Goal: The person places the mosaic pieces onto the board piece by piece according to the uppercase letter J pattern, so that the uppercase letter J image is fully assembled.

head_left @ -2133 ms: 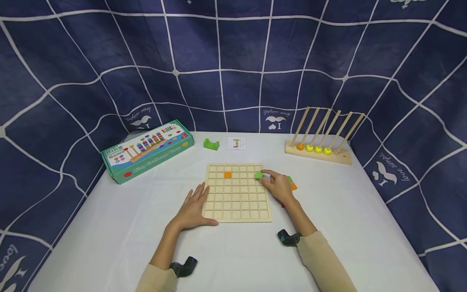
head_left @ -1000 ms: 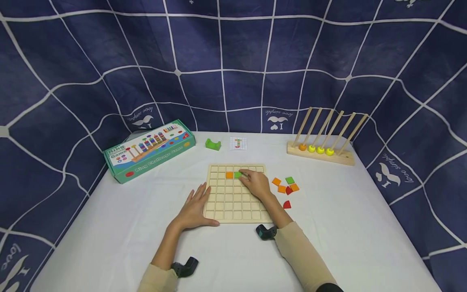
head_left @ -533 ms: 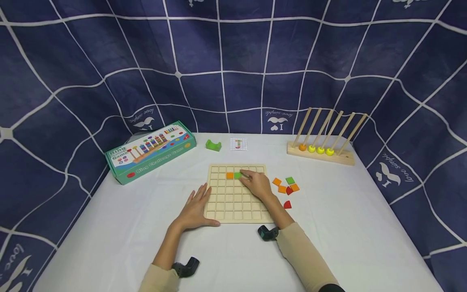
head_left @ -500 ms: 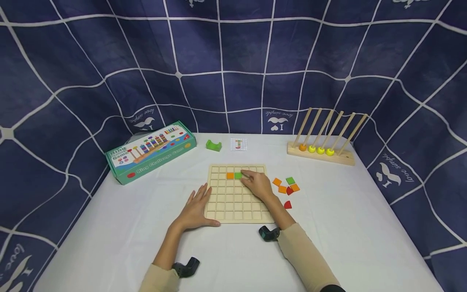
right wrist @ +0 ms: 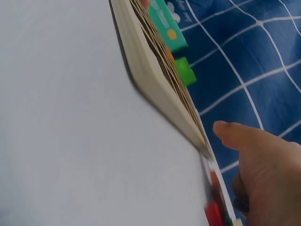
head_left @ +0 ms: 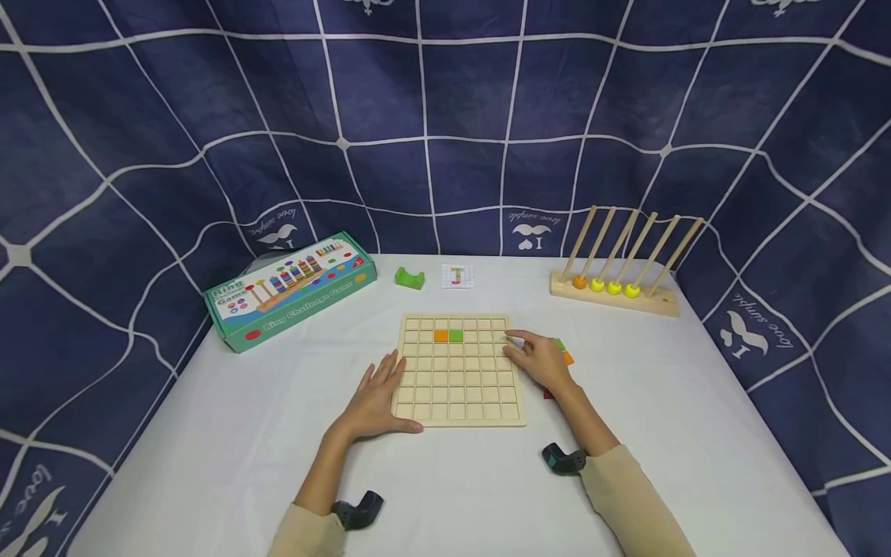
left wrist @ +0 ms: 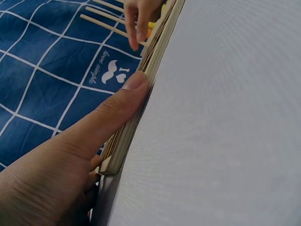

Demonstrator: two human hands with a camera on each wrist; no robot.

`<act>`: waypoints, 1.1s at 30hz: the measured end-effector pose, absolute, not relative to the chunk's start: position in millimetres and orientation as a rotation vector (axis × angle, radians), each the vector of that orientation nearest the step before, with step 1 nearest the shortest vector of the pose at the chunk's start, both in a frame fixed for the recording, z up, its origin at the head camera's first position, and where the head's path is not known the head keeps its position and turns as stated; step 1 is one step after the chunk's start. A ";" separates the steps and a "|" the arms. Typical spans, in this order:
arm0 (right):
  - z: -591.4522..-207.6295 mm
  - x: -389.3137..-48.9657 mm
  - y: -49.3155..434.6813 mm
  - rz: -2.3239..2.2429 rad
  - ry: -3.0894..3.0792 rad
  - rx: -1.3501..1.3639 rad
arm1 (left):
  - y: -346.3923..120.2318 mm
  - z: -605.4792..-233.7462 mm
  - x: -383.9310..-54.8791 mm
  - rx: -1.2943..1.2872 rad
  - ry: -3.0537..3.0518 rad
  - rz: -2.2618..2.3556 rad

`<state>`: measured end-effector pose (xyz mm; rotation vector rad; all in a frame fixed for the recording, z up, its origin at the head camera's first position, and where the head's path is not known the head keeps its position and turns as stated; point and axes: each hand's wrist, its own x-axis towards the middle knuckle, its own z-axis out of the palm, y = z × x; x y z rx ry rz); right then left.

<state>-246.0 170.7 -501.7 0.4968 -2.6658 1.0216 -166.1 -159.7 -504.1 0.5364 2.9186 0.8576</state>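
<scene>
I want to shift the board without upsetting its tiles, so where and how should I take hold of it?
Probably by the left and right edges, from both sides: the wooden board lies flat, its rim looks thick enough to pinch, and the orange tile and green tile sit inside it.

The curtain (head_left: 376, 93) is navy, white-gridded; the desk (head_left: 459, 487) is white, the board (head_left: 455, 378) pale tan, its tiles (head_left: 442, 336) orange and green.
</scene>
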 end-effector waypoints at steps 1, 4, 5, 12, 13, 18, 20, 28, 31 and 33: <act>-501.4 -244.3 175.6 1.009 -2.665 0.489 | -159.8 -504.3 -166.3 0.536 2.919 0.855; -502.2 -240.7 188.2 0.955 -2.667 0.446 | -159.8 -504.0 -166.3 0.535 2.916 0.854; -502.6 -239.9 191.5 0.935 -2.668 0.426 | -159.9 -503.7 -166.3 0.534 2.915 0.854; -502.4 -235.4 203.0 0.820 -2.719 0.336 | -160.4 -502.9 -166.7 0.525 2.911 0.853; -502.0 -234.8 203.3 0.802 -2.735 0.317 | -160.5 -503.1 -166.7 0.527 2.912 0.852; -502.0 -232.9 203.8 0.744 -2.785 0.233 | -160.5 -503.3 -165.7 0.534 2.910 0.862; -502.7 -232.5 204.6 0.749 -2.782 0.218 | -159.7 -503.4 -165.6 0.536 2.909 0.864; -502.7 -234.5 202.1 0.859 -2.675 0.295 | -160.1 -503.0 -166.1 0.538 2.906 0.848; -500.7 -237.4 194.1 0.911 -2.632 0.376 | -160.8 -503.4 -166.3 0.537 2.911 0.848; -499.5 -239.1 186.8 0.939 -2.623 0.425 | -160.5 -504.1 -166.5 0.541 2.911 0.849</act>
